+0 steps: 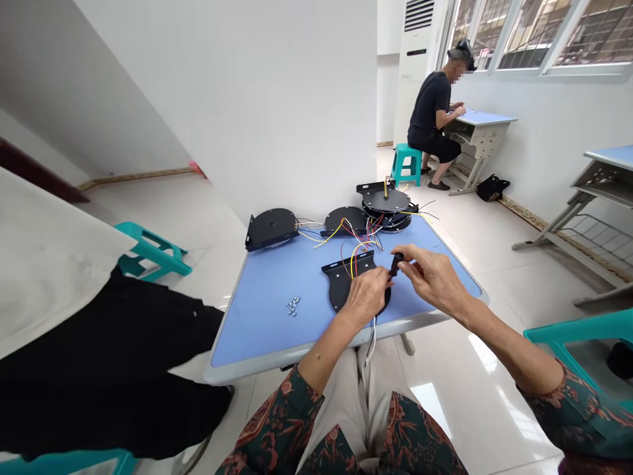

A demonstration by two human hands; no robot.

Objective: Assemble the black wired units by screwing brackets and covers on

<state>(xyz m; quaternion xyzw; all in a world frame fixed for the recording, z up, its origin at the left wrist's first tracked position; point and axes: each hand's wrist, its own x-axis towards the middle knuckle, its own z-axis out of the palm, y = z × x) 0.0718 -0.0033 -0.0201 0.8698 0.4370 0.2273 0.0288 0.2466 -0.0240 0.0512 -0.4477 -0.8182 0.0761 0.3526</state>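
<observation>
A black rounded metal plate with a slotted straight flange lies near the front edge of the blue-topped table. My left hand is closed over its right part, fingertips gathered close to the lower end of a short black screwdriver. Between thumb and fingers, my right hand grips the screwdriver's handle, which stands tilted. The tool's tip and whatever it touches are hidden by my left fingers. Yellow, red and brown wires rise behind the plate, and a white and a black wire hang over the table edge.
Loose silver screws lie left of the plate. Along the back are another black plate, a wired one and a stack. Someone in dark clothes sits at another desk; a person in black trousers is at left.
</observation>
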